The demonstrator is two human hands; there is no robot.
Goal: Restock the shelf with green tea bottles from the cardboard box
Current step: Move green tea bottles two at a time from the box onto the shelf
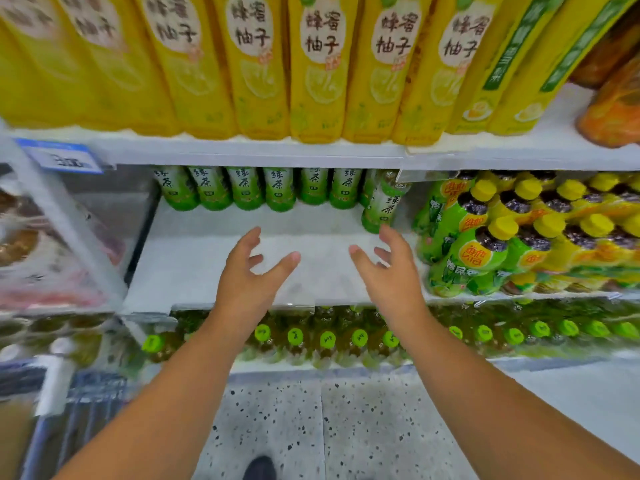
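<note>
A row of green tea bottles stands at the back of the middle white shelf. One more green tea bottle stands further forward at the right end of that row. My left hand and my right hand hover over the bare front part of this shelf, fingers spread, holding nothing. The right hand's fingertips are just below and apart from the forward bottle. The cardboard box is not in view.
Yellow honey-pomelo bottles fill the shelf above. Green bottles with yellow caps crowd the right side of the middle shelf. Green-capped bottles line the shelf below. A blue cart stands at the lower left on speckled floor.
</note>
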